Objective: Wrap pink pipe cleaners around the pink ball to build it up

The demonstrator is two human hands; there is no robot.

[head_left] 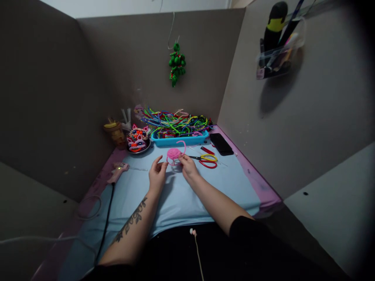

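My right hand point(189, 166) pinches a pink pipe-cleaner coil point(174, 153) between thumb and fingers, holding it just above the cloth. One pink end curls up and over at the back of the coil, and another loops below it. To its left is my left hand point(157, 171), fingers bent and the index finger apart from the thumb. The thumb tip is close to the pink strand's left side; whether it touches cannot be made out. Scissors point(205, 159) with yellow and red handles lie just beyond my right hand.
A blue tray point(180, 141) heaped with coloured pipe cleaners stands at the back. Left of it, a bowl point(139, 151) holds finished pipe-cleaner pieces, beside a cup point(117, 136). A pink glue gun point(118, 171) with a cord lies left; a black phone point(221, 144) lies right. Partitions enclose three sides.
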